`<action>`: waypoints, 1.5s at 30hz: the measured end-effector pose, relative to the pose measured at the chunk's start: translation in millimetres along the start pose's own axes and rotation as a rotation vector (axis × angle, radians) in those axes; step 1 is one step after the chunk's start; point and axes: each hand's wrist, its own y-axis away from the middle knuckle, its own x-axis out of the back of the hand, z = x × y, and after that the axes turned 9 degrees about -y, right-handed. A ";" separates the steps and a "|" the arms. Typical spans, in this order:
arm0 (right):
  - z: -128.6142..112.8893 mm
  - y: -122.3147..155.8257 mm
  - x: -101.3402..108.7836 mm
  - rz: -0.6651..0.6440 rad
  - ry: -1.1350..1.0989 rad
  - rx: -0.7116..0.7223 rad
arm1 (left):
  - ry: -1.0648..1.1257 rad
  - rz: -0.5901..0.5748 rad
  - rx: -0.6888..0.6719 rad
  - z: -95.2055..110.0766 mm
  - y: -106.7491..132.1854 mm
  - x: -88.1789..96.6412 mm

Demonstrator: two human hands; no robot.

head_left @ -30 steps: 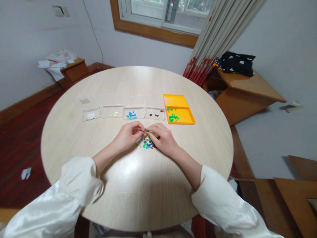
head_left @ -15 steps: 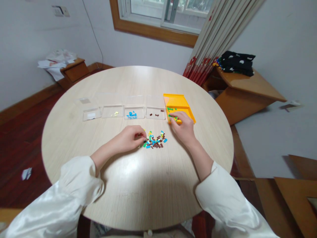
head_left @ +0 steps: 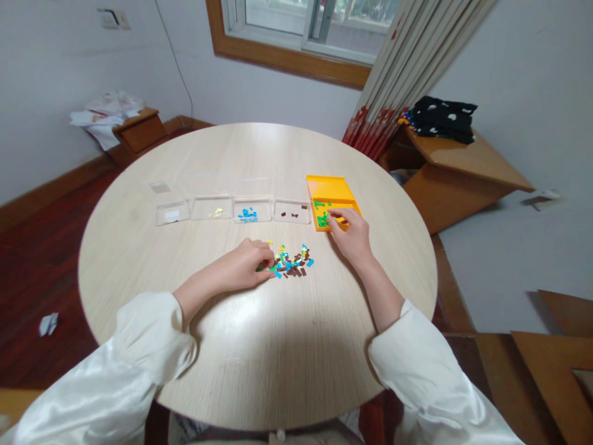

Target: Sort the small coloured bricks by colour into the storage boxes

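Observation:
A loose pile of small toy bricks (head_left: 293,266), in brown, blue, green, yellow and white, lies mid-table. At its left edge my left hand (head_left: 245,264) rests low, thumb and fingers curled around a green brick (head_left: 262,267) that is partly hidden. My right hand (head_left: 353,236) hovers over the front of an open yellow box (head_left: 352,211). Its thumb and forefinger are slightly apart, with nothing visible between them. Green bricks (head_left: 322,220) lie inside the box, left of those fingertips.
Left of the yellow box stand open clear boxes in a row: one with brown bricks (head_left: 303,207), one with blue bricks (head_left: 248,214), one with pale yellow bricks (head_left: 217,212), and a small box (head_left: 172,215) with something white. The round table (head_left: 259,358) has a curved edge.
My right hand has shifted right and its fingers have parted, showing more green bricks in the box. My left hand's fingers have moved at the pile's left edge, around a green brick.

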 end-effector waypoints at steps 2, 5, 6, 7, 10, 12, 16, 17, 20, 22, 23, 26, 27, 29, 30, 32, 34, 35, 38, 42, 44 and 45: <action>-1.7 0.2 -0.4 -0.001 -0.003 0.006 | 0.011 -0.007 0.002 -0.5 0.6 0.2; -4.0 0.7 -0.6 -0.005 -0.018 0.019 | 0.017 -0.008 0.001 -1.2 0.9 0.8; -5.4 1.1 -0.8 -0.007 -0.026 0.024 | 0.014 -0.004 -0.001 -1.4 0.8 0.9; -7.5 1.7 -1.3 -0.009 -0.034 0.029 | 0.011 0.004 -0.002 -1.6 0.6 1.1; -18.4 5.3 -5.3 -0.032 -0.067 0.048 | 0.018 0.064 -0.003 -1.3 -0.7 2.2; -29.4 9.2 -10.1 -0.075 -0.102 0.061 | 0.036 0.124 0.013 -0.3 -1.5 3.4; -55.0 19.0 -21.4 -0.170 -0.182 0.116 | 0.074 0.193 0.084 2.3 -2.2 5.4; -60.9 21.4 -23.8 -0.201 -0.197 0.135 | 0.086 0.204 0.098 2.6 -2.1 5.4; -74.3 27.4 -29.8 -0.301 -0.225 0.183 | 0.117 0.249 0.122 2.2 -1.8 4.2; -78.8 30.1 -32.8 -0.354 -0.241 0.215 | 0.126 0.277 0.131 1.4 -1.4 2.9; -79.9 31.0 -34.0 -0.373 -0.251 0.230 | 0.129 0.288 0.136 1.2 -1.2 2.4; -80.7 32.4 -36.2 -0.406 -0.271 0.250 | 0.146 0.312 0.143 1.5 -1.0 1.8; -80.8 32.6 -36.5 -0.410 -0.273 0.247 | 0.157 0.315 0.144 2.1 -1.1 1.9; -81.0 32.6 -36.5 -0.416 -0.272 0.234 | 0.184 0.317 0.150 3.5 -1.4 2.4; -81.2 32.7 -36.5 -0.417 -0.271 0.231 | 0.196 0.316 0.154 4.2 -1.5 2.6; -81.6 32.8 -36.6 -0.414 -0.272 0.230 | 0.213 0.317 0.162 5.2 -1.6 2.7; -81.8 33.2 -36.9 -0.410 -0.269 0.228 | 0.218 0.319 0.165 5.2 -1.7 2.1; -81.8 33.3 -37.0 -0.409 -0.267 0.226 | 0.217 0.320 0.166 4.9 -1.7 1.6; -81.4 33.2 -36.4 -0.406 -0.260 0.217 | 0.212 0.328 0.170 3.6 -1.8 0.3; -77.9 30.0 -31.6 -0.362 -0.246 0.193 | 0.189 0.371 0.208 2.9 -2.0 0.6; -73.4 26.6 -27.4 -0.314 -0.234 0.185 | 0.170 0.389 0.238 2.4 -2.1 1.3; -70.3 24.4 -25.0 -0.285 -0.228 0.179 | 0.160 0.389 0.247 1.9 -2.2 1.5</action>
